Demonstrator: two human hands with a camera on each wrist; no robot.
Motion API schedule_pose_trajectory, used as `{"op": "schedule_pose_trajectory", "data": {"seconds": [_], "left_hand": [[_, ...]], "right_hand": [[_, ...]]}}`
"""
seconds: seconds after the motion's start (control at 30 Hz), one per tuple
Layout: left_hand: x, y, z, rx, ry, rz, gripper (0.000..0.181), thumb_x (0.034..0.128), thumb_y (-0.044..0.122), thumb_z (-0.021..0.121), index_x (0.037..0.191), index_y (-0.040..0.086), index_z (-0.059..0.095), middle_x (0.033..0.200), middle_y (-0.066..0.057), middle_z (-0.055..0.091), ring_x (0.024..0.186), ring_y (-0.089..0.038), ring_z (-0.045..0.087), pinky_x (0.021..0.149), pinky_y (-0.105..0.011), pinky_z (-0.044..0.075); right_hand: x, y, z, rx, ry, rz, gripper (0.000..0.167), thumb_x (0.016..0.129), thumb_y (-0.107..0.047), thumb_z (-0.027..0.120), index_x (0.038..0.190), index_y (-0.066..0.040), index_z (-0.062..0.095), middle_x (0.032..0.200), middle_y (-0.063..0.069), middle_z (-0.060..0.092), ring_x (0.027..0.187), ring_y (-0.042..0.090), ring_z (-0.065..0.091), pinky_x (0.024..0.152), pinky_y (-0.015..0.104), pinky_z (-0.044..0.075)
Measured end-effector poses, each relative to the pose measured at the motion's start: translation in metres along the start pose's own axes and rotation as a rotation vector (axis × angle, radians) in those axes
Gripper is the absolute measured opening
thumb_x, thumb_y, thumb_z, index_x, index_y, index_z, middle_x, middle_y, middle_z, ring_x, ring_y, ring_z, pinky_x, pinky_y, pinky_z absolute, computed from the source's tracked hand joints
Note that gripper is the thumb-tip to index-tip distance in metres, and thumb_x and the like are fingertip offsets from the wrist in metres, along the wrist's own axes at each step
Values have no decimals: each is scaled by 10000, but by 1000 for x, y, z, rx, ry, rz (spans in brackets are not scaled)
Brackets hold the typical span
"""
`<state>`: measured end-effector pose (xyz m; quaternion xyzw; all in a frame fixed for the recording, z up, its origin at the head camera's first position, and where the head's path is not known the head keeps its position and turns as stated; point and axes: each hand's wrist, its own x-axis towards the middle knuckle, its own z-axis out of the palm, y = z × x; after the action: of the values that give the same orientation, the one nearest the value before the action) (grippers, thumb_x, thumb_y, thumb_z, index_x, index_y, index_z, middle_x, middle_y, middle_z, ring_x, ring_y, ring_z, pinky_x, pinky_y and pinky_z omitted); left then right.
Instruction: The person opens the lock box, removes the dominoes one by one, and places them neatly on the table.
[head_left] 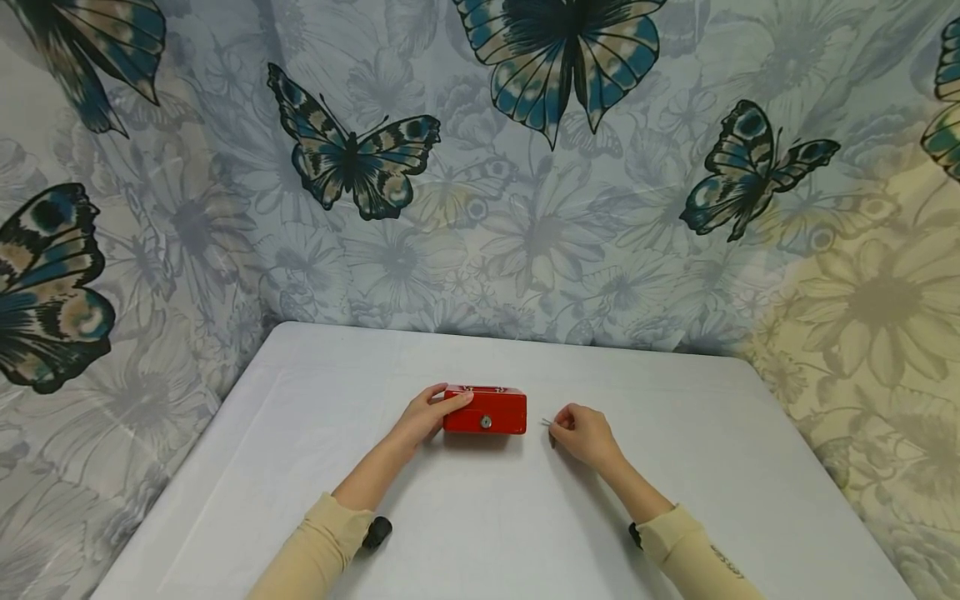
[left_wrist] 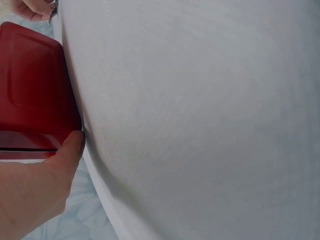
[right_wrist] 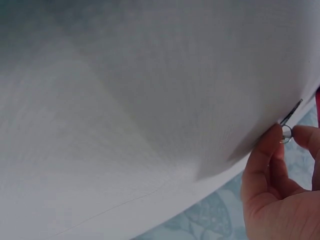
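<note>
A small red metal cash box (head_left: 498,408) with a round silver keyhole lock (head_left: 486,422) on its front is near the middle of the table. My left hand (head_left: 418,422) grips its left end, thumb across the front and fingers at the back. In the left wrist view a seam runs along the red box (left_wrist: 35,75) close to the left hand (left_wrist: 37,192). Just right of the box, apart from it, my right hand (head_left: 588,435) pinches small keys (head_left: 547,422). The right wrist view shows a metal ring (right_wrist: 286,134) between finger and thumb, with a slim key (right_wrist: 292,111) sticking out.
A white cloth covers the table (head_left: 300,467). Behind it and along both sides hangs a butterfly-print curtain (head_left: 525,250). A black wrist device (head_left: 377,532) sits at the left sleeve, another (head_left: 635,535) at the right.
</note>
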<state>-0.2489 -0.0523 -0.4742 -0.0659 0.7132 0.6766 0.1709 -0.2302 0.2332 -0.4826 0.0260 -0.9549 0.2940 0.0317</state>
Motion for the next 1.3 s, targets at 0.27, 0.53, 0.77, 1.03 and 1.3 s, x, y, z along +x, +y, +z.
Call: {"op": "schedule_pose_trajectory", "data": {"seconds": [0.27,0.53,0.77,1.03,1.3], "left_hand": [[1,0,0,8,-4,5,890,799,516,746,1478,78,375,1439,-197,442,1275,-331,458,1077,-517,373],[2,0,0,6,-6,11,895,795,521,746,1479,78,376,1439,-192,444,1275,-323,460,1069,-504,383],[0,0,1,7,-4,8,905,791,525,749,1479,74,372,1445,-195,440,1286,-335,450,1078,-517,372],[2,-1,1,2,-1,7,906,791,521,749,1480,73,370,1440,-195,445,1285,-336,451,1082,-510,372],[1,0,1,4,3,4,932,767,542,761,1482,87,373,1440,-182,449,1284,-327,455,1078,-506,377]], "right_hand": [[-2,0,-3,-8,38,-51,47,847,-52,625,815,-39,657,730,17,617,677,154,557,627,315,488],[-2,0,-6,2,38,-25,46,829,-70,679,814,-30,661,734,12,619,685,159,565,628,327,493],[-2,1,-6,0,34,-5,49,805,-57,713,807,-36,669,722,19,617,660,151,546,593,304,473],[-4,4,-7,50,14,37,82,815,-67,721,818,-35,645,713,24,604,612,142,533,530,258,456],[-5,4,-8,94,35,37,78,796,-71,720,828,-59,651,733,5,644,642,126,580,571,279,491]]}}
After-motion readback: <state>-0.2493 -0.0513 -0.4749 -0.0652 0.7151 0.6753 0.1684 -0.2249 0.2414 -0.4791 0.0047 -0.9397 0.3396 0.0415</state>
